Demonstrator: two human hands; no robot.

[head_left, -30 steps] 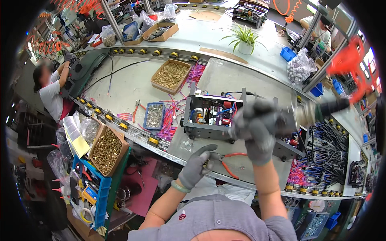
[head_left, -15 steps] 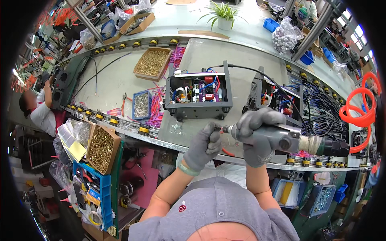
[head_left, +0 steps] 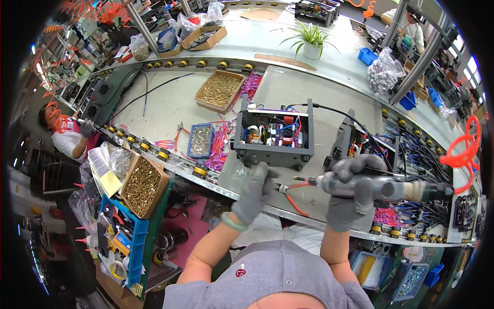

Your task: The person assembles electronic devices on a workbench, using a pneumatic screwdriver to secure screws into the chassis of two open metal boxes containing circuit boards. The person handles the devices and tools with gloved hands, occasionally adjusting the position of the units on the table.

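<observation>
My gloved right hand (head_left: 352,198) is wrapped around a grey pneumatic screwdriver (head_left: 386,189), held level with its bit pointing left. My gloved left hand (head_left: 250,195) is apart from the bit, near the bench's front edge. Its fingers are smeared by motion, so whether they hold anything cannot be seen. Just beyond both hands stands an open dark metal housing (head_left: 275,150) with wires and circuit parts inside. A second such housing (head_left: 339,147) is partly hidden behind the screwdriver and my right hand. Red-handled pliers (head_left: 297,203) lie between my hands.
Brass parts fill a box (head_left: 220,109) on the bench; a blue bin (head_left: 199,154) holds small metal fasteners. Beside it lie other pliers (head_left: 178,135) and pink wires (head_left: 221,147). Black cables (head_left: 424,172) are heaped at right, near an orange air hose (head_left: 465,149). A co-worker (head_left: 64,136) is at far left.
My left hand has drawn away from the screwdriver's bit toward the left. The screwdriver stays in my right hand. The whole view has shifted, so the bench sits lower and farther right.
</observation>
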